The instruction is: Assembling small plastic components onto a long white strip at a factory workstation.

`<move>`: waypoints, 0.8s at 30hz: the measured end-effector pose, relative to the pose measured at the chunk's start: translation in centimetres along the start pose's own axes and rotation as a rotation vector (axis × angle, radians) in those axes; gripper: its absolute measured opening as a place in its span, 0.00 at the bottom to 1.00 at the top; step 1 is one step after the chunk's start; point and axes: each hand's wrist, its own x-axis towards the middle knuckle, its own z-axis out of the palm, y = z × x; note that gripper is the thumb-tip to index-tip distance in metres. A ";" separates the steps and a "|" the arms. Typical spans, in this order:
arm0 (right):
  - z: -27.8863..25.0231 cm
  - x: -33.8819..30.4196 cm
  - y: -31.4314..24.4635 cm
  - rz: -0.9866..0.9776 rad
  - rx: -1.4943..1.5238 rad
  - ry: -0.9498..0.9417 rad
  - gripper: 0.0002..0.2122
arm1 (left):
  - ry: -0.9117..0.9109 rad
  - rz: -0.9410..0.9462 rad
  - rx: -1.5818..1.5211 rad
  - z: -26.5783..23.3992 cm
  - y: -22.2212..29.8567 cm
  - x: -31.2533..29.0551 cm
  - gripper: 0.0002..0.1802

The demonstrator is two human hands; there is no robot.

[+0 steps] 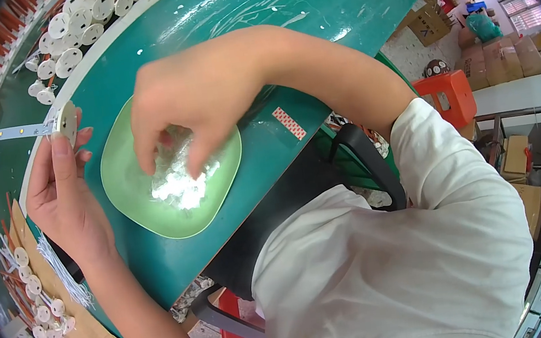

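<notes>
Head view: white disc (67, 124) held, shiny pieces (182, 190) remaining

Over the bench's (258, 147) left edge, a light strip (3, 135) meets the disc, pinched by the left hand's (65, 201) fingers; that joining looks done. Rightward, toward the near edge, a green dish (129, 203) carries the pieces, just under the right hand's (197, 93) parted fingers; whether they grip any, I can't tell.

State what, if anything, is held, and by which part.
The left hand pinches a white round disc near its lower edge, between thumb and fingers. Whether the right hand, over a green rounded dish, holds anything cannot be told.
</notes>
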 end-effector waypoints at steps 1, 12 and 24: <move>0.2 0.0 0.1 -0.037 -0.066 -0.039 0.06 | 0.006 0.001 -0.001 -0.1 0.0 -0.1 0.16; -0.7 0.0 0.5 -0.020 0.159 0.020 0.06 | -0.008 -0.017 0.033 0.8 -0.2 0.0 0.17; -1.3 0.4 -1.0 0.228 0.366 0.046 0.05 | -0.058 -0.080 -0.137 1.3 0.7 -1.0 0.16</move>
